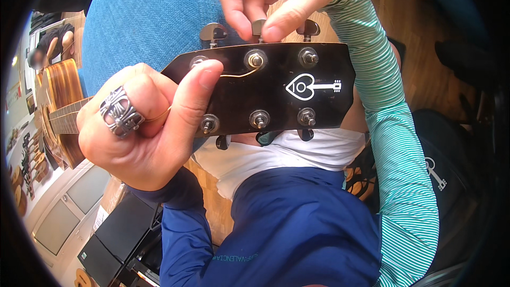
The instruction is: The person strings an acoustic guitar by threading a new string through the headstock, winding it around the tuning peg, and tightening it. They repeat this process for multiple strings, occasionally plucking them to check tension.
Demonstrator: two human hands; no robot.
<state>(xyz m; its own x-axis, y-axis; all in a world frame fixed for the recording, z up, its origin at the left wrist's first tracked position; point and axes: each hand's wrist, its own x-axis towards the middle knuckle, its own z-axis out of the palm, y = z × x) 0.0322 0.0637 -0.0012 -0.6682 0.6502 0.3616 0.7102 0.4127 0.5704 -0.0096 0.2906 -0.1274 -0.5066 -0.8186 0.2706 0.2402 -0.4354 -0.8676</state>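
Note:
A black guitar headstock [276, 95] with a white heart-and-key emblem lies across the middle, its tuning posts in two rows. Around the upper middle tuning post [256, 60] a brass-coloured guitar string [239, 75] is wound, and it runs left under my left thumb. My left hand [146, 122], with a wide silver ring, is closed on that string at the nut end, hiding the nut. Above the headstock, the thumb and fingers of my right hand [284, 2] pinch the middle tuning peg [258, 25]. Metal peg buttons stand to either side of it.
The guitar's neck [66, 117] and sunburst body [59, 82] extend left. Under the headstock's upper side is a blue fabric cushion or seat [143, 21]. Dark bags [451, 180] lie at right on the wood floor. A black case-like box [119, 228] stands lower left; another person [53, 48] is far left.

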